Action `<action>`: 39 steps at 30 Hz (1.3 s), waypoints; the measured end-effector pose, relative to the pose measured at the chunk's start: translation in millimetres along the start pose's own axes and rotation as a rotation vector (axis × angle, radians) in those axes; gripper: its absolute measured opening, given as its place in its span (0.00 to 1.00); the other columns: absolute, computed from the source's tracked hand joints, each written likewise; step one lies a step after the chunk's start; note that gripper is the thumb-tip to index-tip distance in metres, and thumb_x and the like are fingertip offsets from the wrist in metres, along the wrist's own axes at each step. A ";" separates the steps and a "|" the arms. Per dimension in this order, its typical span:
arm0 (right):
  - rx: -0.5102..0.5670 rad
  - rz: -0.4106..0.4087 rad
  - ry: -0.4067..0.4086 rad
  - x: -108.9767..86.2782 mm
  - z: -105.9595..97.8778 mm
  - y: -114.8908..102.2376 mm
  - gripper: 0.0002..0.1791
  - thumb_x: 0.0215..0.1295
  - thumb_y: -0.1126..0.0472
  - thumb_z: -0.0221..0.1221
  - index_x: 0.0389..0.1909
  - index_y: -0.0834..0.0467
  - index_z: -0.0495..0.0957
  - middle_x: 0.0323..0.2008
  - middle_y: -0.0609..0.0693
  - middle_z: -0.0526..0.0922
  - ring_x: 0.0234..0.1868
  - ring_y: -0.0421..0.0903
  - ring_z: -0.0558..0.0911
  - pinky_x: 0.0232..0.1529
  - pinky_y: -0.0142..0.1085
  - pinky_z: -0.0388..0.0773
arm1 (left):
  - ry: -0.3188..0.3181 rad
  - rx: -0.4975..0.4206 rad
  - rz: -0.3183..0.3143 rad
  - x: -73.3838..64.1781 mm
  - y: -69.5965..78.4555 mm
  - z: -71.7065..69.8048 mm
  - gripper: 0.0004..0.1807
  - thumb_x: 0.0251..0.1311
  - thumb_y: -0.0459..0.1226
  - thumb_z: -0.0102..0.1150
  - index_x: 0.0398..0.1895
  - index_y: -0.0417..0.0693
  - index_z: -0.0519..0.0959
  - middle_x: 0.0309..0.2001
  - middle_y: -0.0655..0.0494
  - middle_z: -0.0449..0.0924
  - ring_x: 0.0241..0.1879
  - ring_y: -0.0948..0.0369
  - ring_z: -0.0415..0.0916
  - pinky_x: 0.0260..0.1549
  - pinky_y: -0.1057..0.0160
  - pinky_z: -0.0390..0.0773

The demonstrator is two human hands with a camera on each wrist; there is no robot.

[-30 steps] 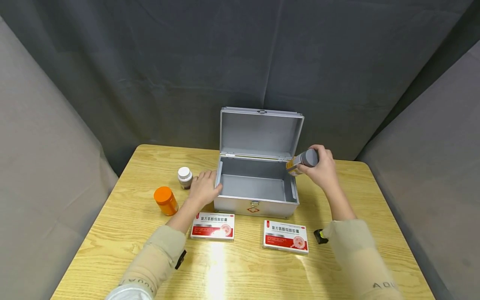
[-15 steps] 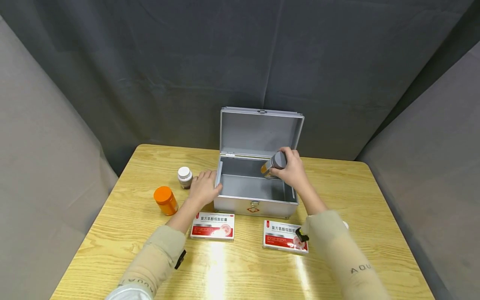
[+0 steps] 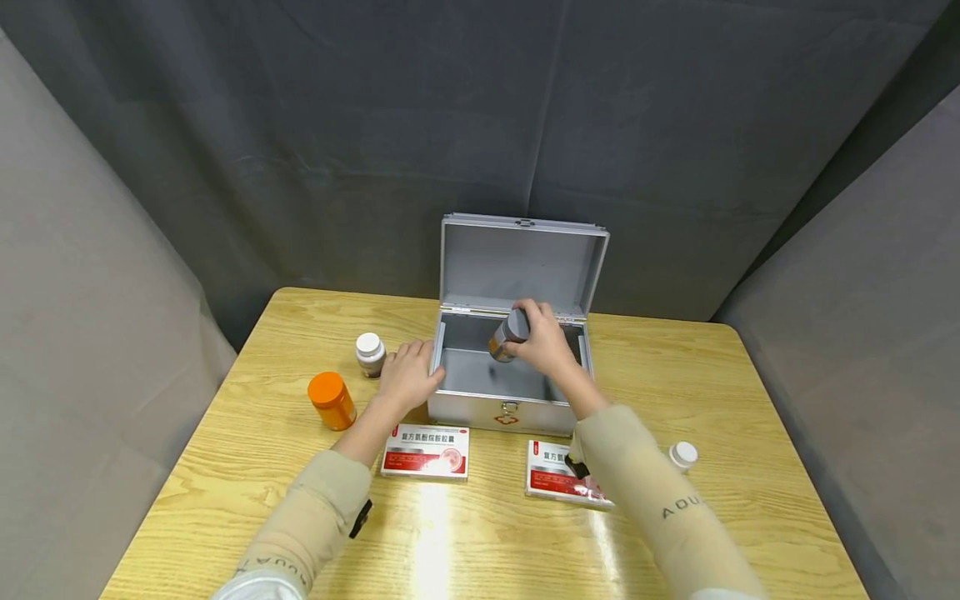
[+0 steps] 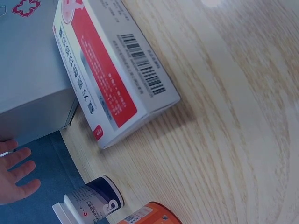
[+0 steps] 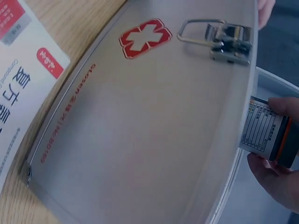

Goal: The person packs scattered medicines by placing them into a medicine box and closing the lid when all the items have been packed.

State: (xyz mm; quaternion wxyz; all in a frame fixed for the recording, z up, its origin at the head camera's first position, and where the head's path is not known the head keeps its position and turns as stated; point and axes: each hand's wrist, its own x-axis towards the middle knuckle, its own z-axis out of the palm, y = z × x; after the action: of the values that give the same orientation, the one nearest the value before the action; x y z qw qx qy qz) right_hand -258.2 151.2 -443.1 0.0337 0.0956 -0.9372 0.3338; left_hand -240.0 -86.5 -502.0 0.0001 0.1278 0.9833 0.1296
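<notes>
A silver first-aid box stands with its lid raised in the head view. My right hand holds a grey-capped pill bottle by its cap end, tilted, over the box's inside. In the right wrist view, thumb and fingers grip the bottle beyond the front wall. My left hand rests against the box's left edge, its fingers relaxed; in the left wrist view those fingers lie beside the box's side. Close to that hand is a small white-capped bottle.
An orange bottle stands left of the left forearm. Two red-and-white medicine boxes lie before the case, the left one and the right one, partly covered by the right sleeve. A white-capped bottle shows past that sleeve.
The right hand has carried the grey-capped bottle leftward, from the box's right edge to above the middle of its inside. A white-capped bottle at right has come into sight. The left hand stays put.
</notes>
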 end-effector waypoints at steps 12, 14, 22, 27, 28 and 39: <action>-0.011 -0.006 -0.038 12.7 26.9 -11.1 0.37 0.45 0.62 0.70 0.58 0.55 0.65 0.54 0.62 0.67 0.49 0.59 0.73 0.47 0.50 0.74 | 0.003 -0.011 0.000 -0.6 -1.0 -0.9 0.34 0.60 0.52 0.41 0.65 0.42 0.62 0.61 0.45 0.65 0.60 0.49 0.61 0.56 0.48 0.63; -0.023 -0.011 -0.048 14.3 32.1 -12.7 0.36 0.44 0.62 0.70 0.57 0.55 0.65 0.52 0.62 0.68 0.49 0.59 0.73 0.47 0.50 0.74 | 0.004 -0.007 0.002 -0.6 -1.7 -1.3 0.34 0.60 0.52 0.41 0.65 0.42 0.62 0.61 0.45 0.65 0.60 0.49 0.61 0.56 0.48 0.63; -0.071 -0.023 -0.063 19.2 54.4 -14.5 0.38 0.42 0.63 0.71 0.57 0.56 0.66 0.50 0.61 0.69 0.48 0.58 0.74 0.46 0.49 0.74 | 0.010 -0.014 -0.001 -0.2 -2.9 1.4 0.34 0.60 0.53 0.42 0.65 0.42 0.62 0.61 0.45 0.65 0.60 0.49 0.61 0.56 0.48 0.63; -0.072 -0.009 -0.091 21.1 64.5 -15.9 0.39 0.42 0.63 0.71 0.58 0.55 0.66 0.51 0.60 0.69 0.48 0.57 0.74 0.46 0.48 0.75 | 0.022 -0.047 -0.001 -1.4 -2.9 2.9 0.32 0.60 0.50 0.43 0.64 0.41 0.63 0.60 0.44 0.66 0.60 0.48 0.61 0.55 0.46 0.62; -0.073 -0.008 -0.095 21.4 66.0 -16.1 0.39 0.42 0.63 0.71 0.58 0.56 0.66 0.51 0.60 0.69 0.48 0.57 0.74 0.46 0.47 0.75 | 0.039 -0.042 0.012 0.6 -6.6 8.6 0.33 0.60 0.52 0.42 0.64 0.42 0.62 0.60 0.45 0.66 0.60 0.48 0.61 0.55 0.46 0.62; -0.086 0.036 -0.134 24.5 75.3 -20.6 0.39 0.43 0.63 0.70 0.59 0.55 0.65 0.52 0.61 0.69 0.48 0.58 0.75 0.46 0.46 0.74 | -0.008 -0.026 -0.016 -4.3 -1.2 -0.2 0.33 0.60 0.52 0.42 0.65 0.43 0.61 0.61 0.46 0.65 0.60 0.49 0.60 0.57 0.48 0.62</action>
State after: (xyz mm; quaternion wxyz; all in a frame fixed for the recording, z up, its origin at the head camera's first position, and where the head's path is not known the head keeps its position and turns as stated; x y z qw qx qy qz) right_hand -277.9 84.2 -485.6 -0.0310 0.0994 -0.9523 0.2867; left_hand -236.1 -88.7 -502.3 0.0066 0.1206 0.9825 0.1419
